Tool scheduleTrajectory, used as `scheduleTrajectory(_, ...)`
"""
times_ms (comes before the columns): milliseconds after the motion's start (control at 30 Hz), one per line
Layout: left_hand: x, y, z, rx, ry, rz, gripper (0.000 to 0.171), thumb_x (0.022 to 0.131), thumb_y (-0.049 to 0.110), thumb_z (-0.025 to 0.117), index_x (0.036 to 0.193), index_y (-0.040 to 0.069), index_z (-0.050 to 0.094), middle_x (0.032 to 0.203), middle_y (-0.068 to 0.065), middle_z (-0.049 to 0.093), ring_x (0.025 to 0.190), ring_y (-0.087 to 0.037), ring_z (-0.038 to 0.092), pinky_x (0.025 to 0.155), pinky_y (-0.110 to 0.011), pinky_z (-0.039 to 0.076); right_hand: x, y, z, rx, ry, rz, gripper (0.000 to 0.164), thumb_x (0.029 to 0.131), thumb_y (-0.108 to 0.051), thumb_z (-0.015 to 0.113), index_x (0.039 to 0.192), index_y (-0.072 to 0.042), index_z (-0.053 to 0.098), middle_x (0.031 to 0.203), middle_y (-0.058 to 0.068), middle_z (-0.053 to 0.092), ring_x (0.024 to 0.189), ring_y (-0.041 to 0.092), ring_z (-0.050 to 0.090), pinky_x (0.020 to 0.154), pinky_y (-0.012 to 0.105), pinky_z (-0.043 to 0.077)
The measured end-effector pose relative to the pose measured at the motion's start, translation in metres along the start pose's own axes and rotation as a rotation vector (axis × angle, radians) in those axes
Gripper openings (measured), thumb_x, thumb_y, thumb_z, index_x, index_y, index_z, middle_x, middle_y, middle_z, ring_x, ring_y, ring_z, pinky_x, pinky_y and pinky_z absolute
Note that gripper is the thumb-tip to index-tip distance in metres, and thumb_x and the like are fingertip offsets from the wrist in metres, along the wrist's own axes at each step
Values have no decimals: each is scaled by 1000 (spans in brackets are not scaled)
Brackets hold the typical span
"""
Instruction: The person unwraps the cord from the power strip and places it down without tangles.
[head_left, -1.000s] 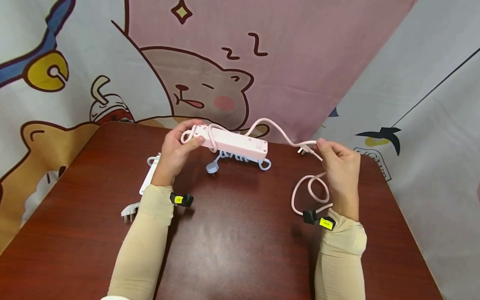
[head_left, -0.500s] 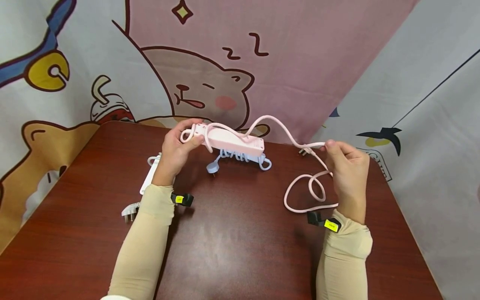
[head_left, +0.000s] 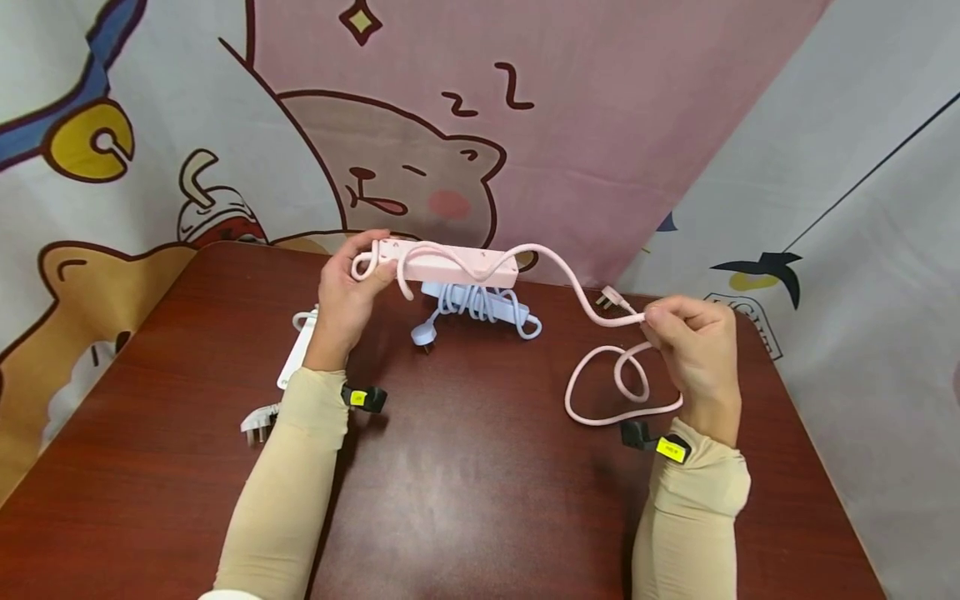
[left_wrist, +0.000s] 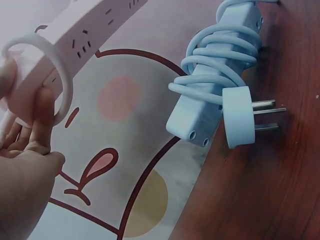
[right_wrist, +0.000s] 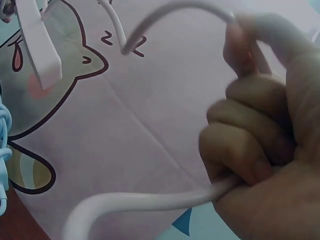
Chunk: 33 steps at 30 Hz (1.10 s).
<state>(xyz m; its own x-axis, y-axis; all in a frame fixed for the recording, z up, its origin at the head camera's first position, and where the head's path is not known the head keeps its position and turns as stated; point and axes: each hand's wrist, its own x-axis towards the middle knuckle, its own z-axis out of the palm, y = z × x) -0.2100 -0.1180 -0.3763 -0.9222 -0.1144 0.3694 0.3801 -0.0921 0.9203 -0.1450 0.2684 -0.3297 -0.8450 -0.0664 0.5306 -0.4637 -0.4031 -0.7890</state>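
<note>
My left hand point(head_left: 348, 283) grips one end of a pink power strip point(head_left: 450, 265), held up over the back of the table. In the left wrist view, sockets show along the strip's side, and a loop of its cord rings the gripped end. The pink cord point(head_left: 558, 262) runs in a wave from the strip to my right hand point(head_left: 693, 350), which pinches it between thumb and fingers. The right wrist view shows the cord passing through the curled fingers too. More of it lies in loose loops on the table, and the pink plug point(head_left: 613, 298) rests near the back edge.
Behind the pink strip lies a blue power strip point(left_wrist: 197, 100) wrapped in its own cord, its blue plug point(head_left: 423, 334) at the near side. A white power strip point(head_left: 298, 354) and a white plug point(head_left: 258, 419) lie partly behind the left forearm. A patterned curtain point(head_left: 600, 125) hangs behind the table point(head_left: 480, 500).
My right hand has moved right and slightly down, drawing the cord along. The pink strip has tilted and shifted slightly left and up, showing more of the blue strip.
</note>
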Motion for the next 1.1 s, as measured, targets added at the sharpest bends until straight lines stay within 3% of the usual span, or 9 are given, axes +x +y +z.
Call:
scheduleTrajectory(100, 0, 1, 1, 0, 26, -7, 41, 92, -5, 67, 133, -8, 58, 105, 13, 67, 94, -2, 60, 81, -14, 50, -3, -2, -5, -39, -97, 24, 25, 88, 22, 58, 82, 4, 75, 61, 1, 61, 53, 15, 42, 47, 25, 30)
scheduleTrajectory(233, 1, 3, 1, -52, 51, -10, 39, 93, -5, 67, 131, -8, 58, 112, 9, 69, 99, -4, 63, 82, -15, 52, -5, -4, -9, -200, -200, 86, 36, 84, 26, 54, 84, -1, 77, 72, -3, 71, 63, 4, 60, 56, 17, 47)
scheduleTrajectory(333, 1, 5, 2, -96, 59, 0, 38, 93, -5, 67, 130, -10, 57, 114, 8, 71, 100, -5, 64, 83, -15, 54, -5, -4, -9, -314, -235, 144, 39, 82, 26, 55, 84, -5, 78, 74, -4, 72, 66, 1, 62, 58, 16, 48)
scheduleTrajectory(633, 1, 5, 2, -150, 70, 13, 35, 93, -9, 63, 128, -9, 59, 110, 11, 73, 99, -5, 64, 82, -15, 53, -4, -3, -13, -505, -267, 282, 31, 89, 15, 61, 83, -11, 77, 73, -13, 69, 68, -3, 59, 60, 16, 48)
scheduleTrajectory(833, 1, 5, 2, -171, 71, 23, 36, 93, -10, 63, 128, -12, 57, 110, 10, 73, 99, -6, 64, 82, -16, 53, -3, 3, -15, -671, -201, 351, 23, 90, 7, 66, 82, -10, 78, 73, -15, 69, 70, -1, 57, 63, 18, 48)
scheduleTrajectory(1100, 1, 5, 2, -222, 68, 18, 37, 93, -11, 60, 130, -13, 55, 112, 7, 71, 102, -7, 63, 86, -17, 53, 1, 9, -19, -896, -212, 463, 11, 93, -12, 72, 89, -5, 79, 77, -23, 69, 76, -3, 57, 66, 17, 48)
